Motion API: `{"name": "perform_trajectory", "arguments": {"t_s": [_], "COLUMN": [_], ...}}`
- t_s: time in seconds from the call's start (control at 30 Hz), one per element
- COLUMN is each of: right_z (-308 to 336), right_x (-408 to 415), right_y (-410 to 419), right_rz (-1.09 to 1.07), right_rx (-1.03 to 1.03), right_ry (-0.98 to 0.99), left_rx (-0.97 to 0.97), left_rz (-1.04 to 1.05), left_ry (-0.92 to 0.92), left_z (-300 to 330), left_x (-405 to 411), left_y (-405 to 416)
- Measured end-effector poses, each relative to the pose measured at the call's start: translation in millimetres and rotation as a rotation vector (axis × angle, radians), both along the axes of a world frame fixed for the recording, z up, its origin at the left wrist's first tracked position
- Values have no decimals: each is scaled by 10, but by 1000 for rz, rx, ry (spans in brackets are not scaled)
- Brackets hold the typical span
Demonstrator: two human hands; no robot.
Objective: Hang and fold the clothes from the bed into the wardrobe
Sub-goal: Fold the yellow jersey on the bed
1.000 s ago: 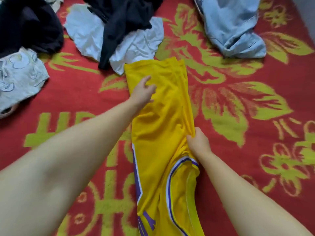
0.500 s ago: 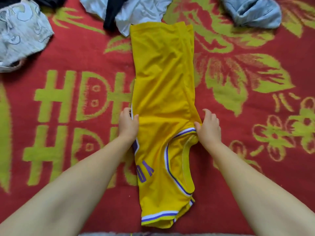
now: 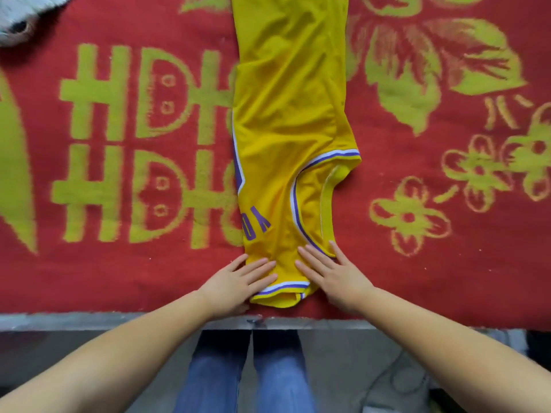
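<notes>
Both hands flat on the folded jersey's near end.

Head view: left hand (image 3: 238, 281) and right hand (image 3: 331, 277), fingers straight, press the yellow, purple-trimmed jersey (image 3: 289, 114) onto the red patterned blanket (image 3: 417, 278); light, slippery fabric, probably best pinched at the near corners.

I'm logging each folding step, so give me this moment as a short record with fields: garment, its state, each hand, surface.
garment: yellow jersey with purple and white trim
state: folded lengthwise into a narrow strip, lying flat, one end near the bed edge
left hand: fingers straight, resting on the near end's left corner
right hand: fingers straight, pressing the near end's right side
surface: red blanket with yellow-green pattern
other: pale garment at far left corner
</notes>
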State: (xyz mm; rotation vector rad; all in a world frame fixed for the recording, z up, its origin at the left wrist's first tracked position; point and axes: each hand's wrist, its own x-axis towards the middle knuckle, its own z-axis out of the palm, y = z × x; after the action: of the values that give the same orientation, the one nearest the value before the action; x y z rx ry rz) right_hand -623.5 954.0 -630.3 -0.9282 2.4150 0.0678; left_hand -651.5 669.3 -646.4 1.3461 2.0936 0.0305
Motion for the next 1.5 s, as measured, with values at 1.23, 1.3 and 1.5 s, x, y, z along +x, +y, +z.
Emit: {"name": "perform_trajectory", "arguments": {"t_s": [1.23,1.3,1.5], "right_z": [43,47,317], "right_x": [-478,-635,-1009], "right_y": [-237,-251,-256], "right_rz": [-257,-314,-380], "right_rx": [102,119,134], "right_ry": [64,81,-182], "left_rx": [12,15,-103], "left_rz": [228,281,348], "left_ry": [201,144,-244], "left_z": [-50,-8,279], "left_x": [-613,-697,-980], "left_y": [233,284,259]}}
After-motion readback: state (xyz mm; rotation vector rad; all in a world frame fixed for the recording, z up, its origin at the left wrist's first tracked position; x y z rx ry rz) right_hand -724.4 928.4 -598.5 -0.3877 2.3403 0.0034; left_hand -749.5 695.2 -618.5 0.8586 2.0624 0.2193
